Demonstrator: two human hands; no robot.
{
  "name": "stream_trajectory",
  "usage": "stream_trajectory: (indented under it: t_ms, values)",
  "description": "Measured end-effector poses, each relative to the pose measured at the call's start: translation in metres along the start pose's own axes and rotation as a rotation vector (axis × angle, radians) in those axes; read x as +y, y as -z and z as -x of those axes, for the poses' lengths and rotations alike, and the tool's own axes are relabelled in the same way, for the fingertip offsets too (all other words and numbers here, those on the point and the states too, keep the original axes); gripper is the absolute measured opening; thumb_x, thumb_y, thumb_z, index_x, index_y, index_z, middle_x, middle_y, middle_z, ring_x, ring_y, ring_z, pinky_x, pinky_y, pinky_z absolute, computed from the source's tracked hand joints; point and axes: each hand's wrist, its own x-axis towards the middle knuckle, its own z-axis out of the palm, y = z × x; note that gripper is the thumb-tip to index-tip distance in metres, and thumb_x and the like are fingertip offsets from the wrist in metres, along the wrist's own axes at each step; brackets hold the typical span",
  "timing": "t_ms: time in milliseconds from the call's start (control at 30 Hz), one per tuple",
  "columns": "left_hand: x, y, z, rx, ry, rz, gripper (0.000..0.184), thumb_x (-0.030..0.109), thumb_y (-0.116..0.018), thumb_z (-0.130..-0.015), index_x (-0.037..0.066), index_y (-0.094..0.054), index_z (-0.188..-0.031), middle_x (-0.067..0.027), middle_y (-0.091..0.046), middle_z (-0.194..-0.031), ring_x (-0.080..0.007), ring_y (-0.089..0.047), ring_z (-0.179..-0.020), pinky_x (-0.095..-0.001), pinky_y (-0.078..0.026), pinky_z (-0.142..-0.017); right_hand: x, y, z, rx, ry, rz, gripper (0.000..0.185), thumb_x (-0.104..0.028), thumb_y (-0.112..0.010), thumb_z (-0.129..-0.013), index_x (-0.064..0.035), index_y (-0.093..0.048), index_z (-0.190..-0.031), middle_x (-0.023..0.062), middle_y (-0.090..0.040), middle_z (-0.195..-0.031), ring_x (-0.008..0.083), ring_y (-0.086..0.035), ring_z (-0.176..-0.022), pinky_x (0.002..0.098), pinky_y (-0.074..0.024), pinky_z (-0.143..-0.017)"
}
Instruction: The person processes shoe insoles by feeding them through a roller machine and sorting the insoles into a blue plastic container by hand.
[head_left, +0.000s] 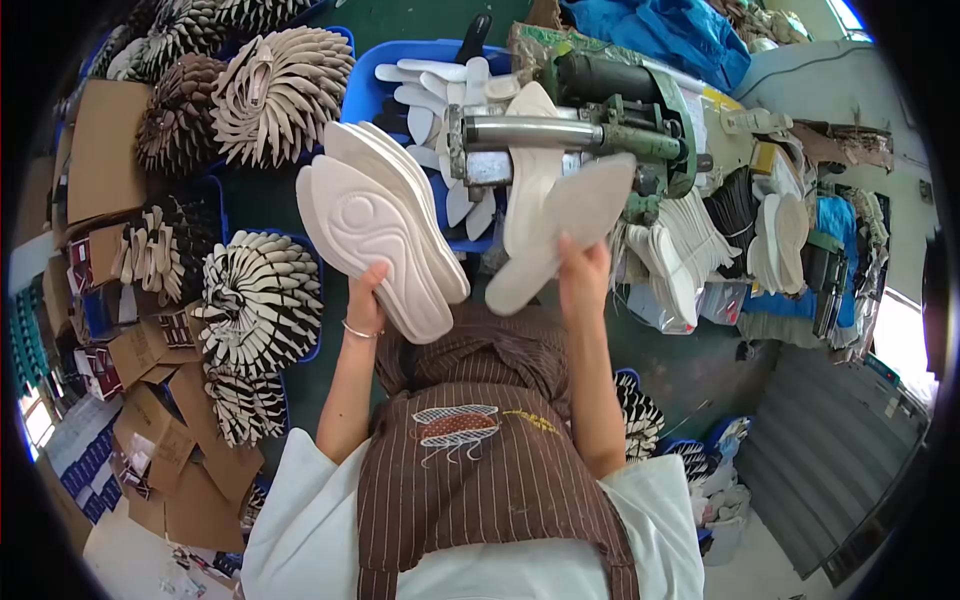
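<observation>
Left hand (366,303): closed on a stack of white soles (375,225), thumb laid on the near face, other fingers hidden behind. Forearm runs forward from the sleeve; bracelet (361,331) at wrist. Stack slants, broad ends forward-left, narrow ends back toward the apron (470,510); slightly fanned, front piece showing raised contours. In view it covers the near left corner of the blue bin (366,80).

Right hand (583,280): raised level with the left, forearm nearly straight forward, gripping a single pale sole (595,200) by its side edge. That sole tilts the opposite way, broad end forward-right, and partly overlaps another sole (530,205) behind it. The latter passes behind the metal roller (530,131); contact cannot be told.

Loose white pieces (425,75) lie inside the bin's far edge. Hands well apart.
</observation>
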Motion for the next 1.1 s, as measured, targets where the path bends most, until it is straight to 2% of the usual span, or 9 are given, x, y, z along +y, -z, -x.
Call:
stream_trajectory:
  t_ms: [100, 300, 367, 467, 700, 800, 900, 933, 1100]
  values:
    - [-0.003, 0.002, 0.001, -0.029, 0.056, 0.07, 0.061, 0.023, -0.066, -0.075, -0.004, -0.044, -0.125, -0.0134, -0.054, -0.119, -0.0253, -0.056, -0.106, -0.037, -0.047, -0.092, 0.009, -0.006, 0.016, -0.072, -0.238, 0.079, 0.029, -0.003, -0.058, -0.086, 0.006, -0.053, -0.113, 0.0105, -0.063, -0.106, 0.0183, -0.063, -0.087, 0.0318, -0.051, -0.078]
    - [-0.004, 0.013, 0.005, -0.262, 0.244, 0.188, 0.072, 0.029, -0.066, -0.073, -0.004, -0.038, -0.131, -0.0167, -0.052, -0.124, -0.0294, -0.055, -0.112, -0.0393, -0.047, -0.096, -0.008, -0.049, -0.029, -0.216, -0.125, 0.243, 0.033, -0.025, -0.047, -0.097, 0.0052, -0.056, -0.103, 0.0175, -0.065, -0.099, 0.0195, -0.065, -0.084, 0.0344, -0.0535, -0.074]
    - [-0.006, 0.005, 0.008, -0.319, 0.216, 0.242, 0.073, 0.026, -0.068, -0.072, -0.004, -0.037, -0.131, -0.0167, -0.052, -0.124, -0.0294, -0.054, -0.113, -0.0391, -0.046, -0.097, -0.016, -0.085, 0.008, -0.144, -0.306, 0.205, 0.033, -0.026, -0.042, -0.099, 0.0035, -0.056, -0.105, 0.0141, -0.064, -0.098, 0.0171, -0.062, -0.084, 0.0327, -0.051, -0.077]
    - [-0.01, -0.018, 0.011, -0.199, 0.176, 0.02, 0.074, 0.014, -0.072, -0.067, -0.001, -0.04, -0.131, -0.0121, -0.053, -0.125, -0.0249, -0.054, -0.113, -0.0354, -0.044, -0.098, 0.026, -0.085, 0.023, -0.291, 0.162, 0.552, 0.033, -0.027, -0.034, -0.101, 0.0021, -0.05, -0.104, 0.0172, -0.063, -0.097, 0.0259, -0.062, -0.079, 0.0343, -0.0472, -0.071]
    - [-0.006, -0.051, 0.02, -0.294, 0.163, 0.044, 0.074, 0.011, -0.073, -0.067, -0.001, -0.039, -0.132, -0.0113, -0.052, -0.126, -0.0229, -0.053, -0.114, -0.0339, -0.042, -0.099, 0.019, -0.097, 0.038, -0.016, 0.303, 0.789, 0.029, -0.024, -0.034, -0.1, 0.0005, -0.049, -0.102, 0.023, -0.06, -0.08, 0.0368, -0.059, -0.069, 0.0393, -0.0463, -0.064]
    - [-0.001, -0.073, 0.018, -0.13, 0.127, -0.04, 0.069, 0.01, -0.067, -0.069, -0.001, -0.039, -0.131, -0.0132, -0.053, -0.124, -0.024, -0.054, -0.113, -0.0347, -0.044, -0.098, 0.012, -0.088, 0.037, -0.02, 0.195, 0.683, 0.029, -0.023, -0.036, -0.1, 0.0008, -0.051, -0.106, 0.0178, -0.063, -0.083, 0.0293, -0.062, -0.073, 0.0369, -0.0473, -0.067]
    - [-0.004, -0.066, 0.015, -0.131, 0.163, 0.174, 0.065, 0.008, -0.061, -0.069, -0.002, -0.039, -0.129, -0.0157, -0.054, -0.121, -0.0268, -0.056, -0.11, -0.0377, -0.047, -0.095, 0.018, -0.05, 0.027, -0.218, -0.188, 0.171, 0.03, -0.023, -0.04, -0.099, 0.0004, -0.054, -0.112, 0.0092, -0.066, -0.09, 0.0187, -0.062, -0.077, 0.0328, -0.0479, -0.071]
    - [-0.005, -0.061, 0.014, -0.165, 0.192, 0.204, 0.065, 0.008, -0.06, -0.069, -0.003, -0.039, -0.129, -0.0163, -0.054, -0.12, -0.0277, -0.056, -0.109, -0.0388, -0.048, -0.094, 0.003, -0.046, 0.03, -0.267, -0.361, -0.001, 0.031, -0.023, -0.043, -0.099, 0.0003, -0.054, -0.117, 0.0078, -0.063, -0.11, 0.0154, -0.06, -0.098, 0.0311, -0.0467, -0.086]
    - [-0.011, -0.041, 0.015, -0.241, 0.272, 0.308, 0.066, 0.007, -0.058, -0.067, -0.003, -0.038, -0.129, -0.0176, -0.055, -0.117, -0.0305, -0.058, -0.106, -0.0428, -0.051, -0.091, 0.014, -0.018, 0.03, -0.389, -0.454, -0.268, 0.036, -0.027, -0.047, -0.097, 0.0009, -0.053, -0.118, 0.0106, -0.063, -0.112, 0.0185, -0.062, -0.099, 0.0354, -0.0487, -0.089]
